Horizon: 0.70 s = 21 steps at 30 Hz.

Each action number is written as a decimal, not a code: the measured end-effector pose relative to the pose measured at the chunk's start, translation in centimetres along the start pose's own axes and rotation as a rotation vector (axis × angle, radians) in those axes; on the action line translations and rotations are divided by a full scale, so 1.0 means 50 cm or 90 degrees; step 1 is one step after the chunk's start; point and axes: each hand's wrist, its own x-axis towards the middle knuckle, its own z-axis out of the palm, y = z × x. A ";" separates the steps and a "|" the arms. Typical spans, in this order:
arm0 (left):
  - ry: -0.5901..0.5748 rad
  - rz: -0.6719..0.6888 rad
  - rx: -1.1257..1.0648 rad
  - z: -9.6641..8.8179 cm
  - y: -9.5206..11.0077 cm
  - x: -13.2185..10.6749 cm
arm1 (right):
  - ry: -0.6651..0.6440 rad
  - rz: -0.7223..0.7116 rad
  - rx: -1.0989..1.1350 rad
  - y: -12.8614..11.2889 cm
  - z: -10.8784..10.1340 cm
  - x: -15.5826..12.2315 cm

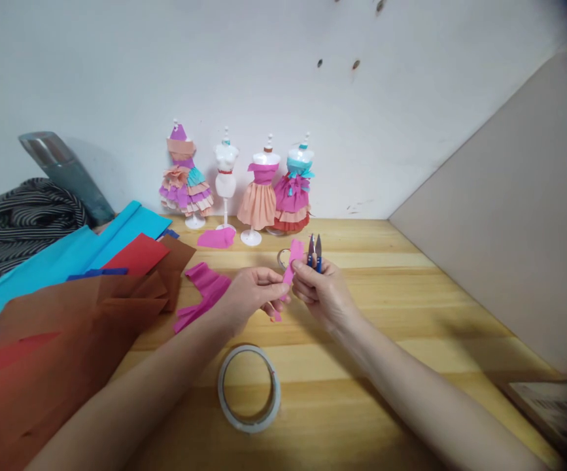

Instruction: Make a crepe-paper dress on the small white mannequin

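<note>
Above the middle of the table, a narrow pink crepe paper strip (296, 251) runs between my two hands. My left hand (254, 292) is closed, pinching the strip's lower end between thumb and fingers. Thumb and finger of my right hand (326, 288) pinch the strip higher up. That same hand also holds blue-handled thread snips (315, 252), their blades apart and pointing up, away from me. Behind the strip a small roll of tape (284, 260) is partly hidden. Larger pink crepe paper pieces (208, 288) lie left of my left hand.
A large tape roll (221, 386) lies flat near me on the wooden table (411, 314). Against the wall stand small mannequins, one nearly bare (225, 173), others in paper dresses (256, 204). Brown paper (67, 353), blue paper (116, 239) and striped cloth (33, 212) fill the left.
</note>
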 end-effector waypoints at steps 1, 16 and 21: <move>0.003 -0.002 0.000 0.000 0.001 0.000 | 0.000 -0.002 0.001 0.000 0.000 0.000; -0.139 -0.222 -0.171 -0.015 -0.006 0.011 | -0.145 0.049 0.110 0.004 -0.010 -0.001; -0.209 -0.228 -0.170 -0.009 -0.007 0.003 | -0.237 0.113 0.125 0.003 -0.021 0.005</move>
